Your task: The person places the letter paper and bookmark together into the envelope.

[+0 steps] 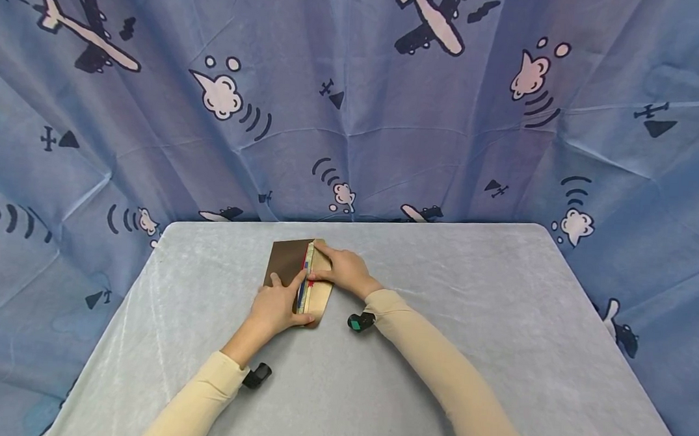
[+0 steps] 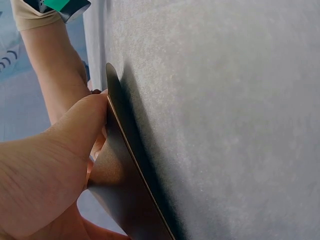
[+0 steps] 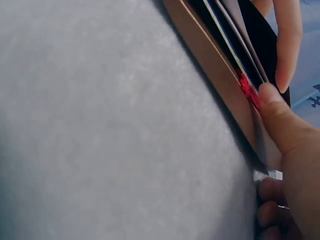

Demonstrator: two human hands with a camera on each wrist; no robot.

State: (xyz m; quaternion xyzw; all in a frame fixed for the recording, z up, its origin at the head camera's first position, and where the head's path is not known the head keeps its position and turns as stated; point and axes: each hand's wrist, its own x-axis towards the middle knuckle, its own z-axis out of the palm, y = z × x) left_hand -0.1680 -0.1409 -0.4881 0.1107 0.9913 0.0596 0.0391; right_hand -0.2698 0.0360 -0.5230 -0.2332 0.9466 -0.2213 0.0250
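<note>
A brown-and-gold folded card (image 1: 286,261) stands partly opened near the far side of the table, its two cover halves spread. Thin coloured sheets (image 1: 302,294) show between them. My left hand (image 1: 273,308) holds it from the near left, thumb at the lower edge, fingers spread over the brown cover. In the left wrist view, the left thumb (image 2: 82,117) presses at the cover's edge. From the right, my right hand (image 1: 347,270) grips the gold half. In the right wrist view, its thumb (image 3: 280,112) lies on the sheet edges beside a small red piece (image 3: 249,91).
A pale grey cloth covers the table (image 1: 469,301). Behind it hangs a blue curtain (image 1: 354,101) printed with planes and clouds. Small black cameras sit at both wrists, one at the left cuff (image 1: 257,375) and one at the right cuff (image 1: 360,321).
</note>
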